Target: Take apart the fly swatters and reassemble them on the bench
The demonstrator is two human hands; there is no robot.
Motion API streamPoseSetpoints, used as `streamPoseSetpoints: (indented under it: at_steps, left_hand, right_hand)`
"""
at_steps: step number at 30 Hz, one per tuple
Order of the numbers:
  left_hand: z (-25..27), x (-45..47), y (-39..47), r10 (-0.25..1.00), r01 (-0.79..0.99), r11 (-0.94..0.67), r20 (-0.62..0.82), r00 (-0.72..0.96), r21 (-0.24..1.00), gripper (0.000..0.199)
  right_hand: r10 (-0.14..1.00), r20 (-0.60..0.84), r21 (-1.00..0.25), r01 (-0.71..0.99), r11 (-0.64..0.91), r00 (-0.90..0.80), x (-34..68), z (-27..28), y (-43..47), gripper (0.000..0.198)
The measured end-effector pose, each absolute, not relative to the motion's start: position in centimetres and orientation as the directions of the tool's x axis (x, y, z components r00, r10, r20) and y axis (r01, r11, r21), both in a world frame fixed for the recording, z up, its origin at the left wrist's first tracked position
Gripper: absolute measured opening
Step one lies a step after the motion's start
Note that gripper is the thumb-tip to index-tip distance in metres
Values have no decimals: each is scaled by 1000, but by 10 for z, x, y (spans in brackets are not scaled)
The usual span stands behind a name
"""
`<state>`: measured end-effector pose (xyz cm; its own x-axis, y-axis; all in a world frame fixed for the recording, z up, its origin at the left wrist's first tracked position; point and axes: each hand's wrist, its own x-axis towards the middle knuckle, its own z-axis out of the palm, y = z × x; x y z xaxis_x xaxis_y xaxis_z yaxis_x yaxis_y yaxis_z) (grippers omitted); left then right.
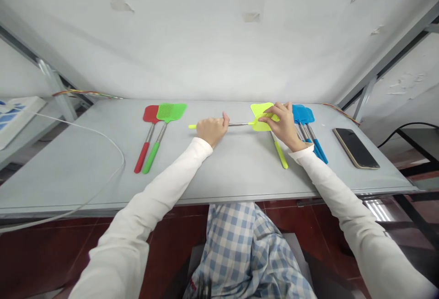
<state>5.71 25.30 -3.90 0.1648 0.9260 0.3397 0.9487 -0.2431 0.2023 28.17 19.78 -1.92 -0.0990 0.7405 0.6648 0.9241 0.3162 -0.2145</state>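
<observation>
A yellow fly swatter [240, 124] is held sideways above the grey table, its metal shaft level and its head to the right. My left hand [211, 130] is closed around it near the yellow grip, whose end sticks out on the left. At the other end, my right hand [285, 124] pinches the mesh head with thumb and fingers. Beneath that head lies a second yellow fly swatter [281, 155], its handle pointing toward me. Just right of my right hand are several blue fly swatters [305, 115], partly covered by the wrist and sleeve.
On the left of the table [226, 171], a red fly swatter [140, 157] lies beside a green fly swatter [151, 156], their heads overlapping. A phone [356, 148] rests at the right. A white cable [118, 146] curves over the left side. The wall [206, 52] stands behind.
</observation>
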Motion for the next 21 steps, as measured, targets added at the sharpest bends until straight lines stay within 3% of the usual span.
streamPoseSetpoints:
  at_steps: [9,14,17,21]
  left_hand:
    - [-32,58,252,944,960,-213,292,154,184,62]
    - [-29,50,260,950,958,-156,303,79,239,62]
    - [-28,44,263,965,903,-182,246,88,390,60]
    - [-24,44,262,981,598,-159,59,184,786,47]
  right_hand:
    - [765,637,-207,933,295,-100,280,-24,200,28]
    - [711,703,-180,975,133,33,283,-21,194,37]
    - [682,731,-141,984,111,28,287,-21,194,47]
    - [675,737,-152,981,124,29,293,-27,199,56]
